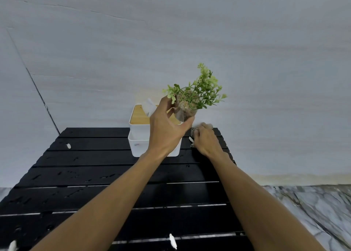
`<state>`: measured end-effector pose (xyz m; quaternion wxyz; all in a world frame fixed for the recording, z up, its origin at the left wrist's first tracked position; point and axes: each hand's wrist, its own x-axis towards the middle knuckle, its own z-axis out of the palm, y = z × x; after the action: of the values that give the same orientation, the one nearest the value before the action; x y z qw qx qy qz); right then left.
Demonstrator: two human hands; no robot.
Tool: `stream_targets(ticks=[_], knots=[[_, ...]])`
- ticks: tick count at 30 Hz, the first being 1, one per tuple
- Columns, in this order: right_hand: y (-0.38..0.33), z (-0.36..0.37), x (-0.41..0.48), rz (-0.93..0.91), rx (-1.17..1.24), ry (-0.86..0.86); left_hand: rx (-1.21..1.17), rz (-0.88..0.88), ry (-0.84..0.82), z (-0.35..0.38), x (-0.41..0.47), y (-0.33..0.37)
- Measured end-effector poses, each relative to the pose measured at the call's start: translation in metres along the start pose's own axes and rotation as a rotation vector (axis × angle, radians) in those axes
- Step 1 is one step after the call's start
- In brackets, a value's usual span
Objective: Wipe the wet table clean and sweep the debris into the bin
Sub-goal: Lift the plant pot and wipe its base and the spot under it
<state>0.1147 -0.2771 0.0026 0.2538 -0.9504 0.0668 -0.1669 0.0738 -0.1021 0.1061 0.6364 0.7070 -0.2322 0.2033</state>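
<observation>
The black slatted table (95, 176) carries water drops and white bits of debris (68, 146), with another debris scrap (172, 241) near the front edge. My left hand (167, 131) grips a small clear pot with a green plant (187, 106) and holds it tilted in the air above the far part of the table. My right hand (206, 139) presses a crumpled cloth (194, 132) onto the far right corner of the table. A white scrap (191, 139) lies beside that cloth.
A white tissue box (140, 127) with a wooden lid stands at the back centre on a white bin (138, 146). Behind is a pale wall. Marble floor (313, 209) shows to the right. More debris (13, 245) lies at the front left corner.
</observation>
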Motion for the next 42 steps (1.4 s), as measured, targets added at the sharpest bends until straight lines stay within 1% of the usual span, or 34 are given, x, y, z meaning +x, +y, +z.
stream_targets(ticks=[4,8,10,11,14,15,16,18,20,22,26,28,33,38,40,42], knots=[[0.001,-0.003,-0.007,-0.178,0.035,-0.140,0.007,-0.004,-0.001,0.001,0.000,0.001],[0.005,-0.022,-0.030,-0.348,0.140,-0.186,0.009,-0.007,-0.013,-0.001,-0.003,0.004],[0.010,-0.034,-0.044,-0.332,0.192,-0.163,0.005,-0.010,-0.020,-0.003,-0.005,0.007],[0.013,-0.039,-0.049,-0.299,0.214,-0.119,0.002,-0.010,-0.020,-0.003,-0.005,0.008],[0.015,-0.046,-0.050,-0.136,0.269,0.110,0.004,-0.007,-0.007,-0.006,-0.003,0.010],[0.014,-0.043,-0.047,-0.072,0.266,0.162,0.004,-0.005,-0.005,-0.006,-0.003,0.011],[0.012,-0.038,-0.042,-0.007,0.238,0.176,0.004,-0.005,-0.006,-0.006,-0.003,0.012],[0.007,-0.020,-0.034,0.036,0.090,0.118,0.007,-0.003,-0.007,-0.007,-0.003,0.013],[0.000,-0.005,-0.031,-0.017,-0.052,0.015,0.014,0.007,-0.006,-0.007,-0.003,0.013],[-0.005,0.001,-0.024,-0.072,-0.079,-0.068,0.023,0.018,-0.004,-0.008,-0.004,0.013],[0.005,-0.003,-0.017,-0.219,-0.073,-0.298,0.031,0.018,-0.007,-0.010,-0.005,0.012],[0.005,-0.010,-0.023,-0.277,-0.086,-0.361,0.035,0.014,-0.006,-0.010,-0.005,0.013],[0.003,-0.022,-0.048,-0.348,-0.066,-0.416,0.036,0.024,-0.009,-0.010,-0.008,0.022],[0.007,-0.032,-0.073,-0.402,-0.025,-0.415,0.025,0.027,-0.016,-0.010,-0.012,0.031],[0.008,-0.038,-0.082,-0.418,0.030,-0.419,0.020,0.027,-0.021,-0.010,-0.013,0.035],[0.008,-0.042,-0.088,-0.385,0.119,-0.383,0.019,0.031,-0.025,-0.010,-0.014,0.039]])
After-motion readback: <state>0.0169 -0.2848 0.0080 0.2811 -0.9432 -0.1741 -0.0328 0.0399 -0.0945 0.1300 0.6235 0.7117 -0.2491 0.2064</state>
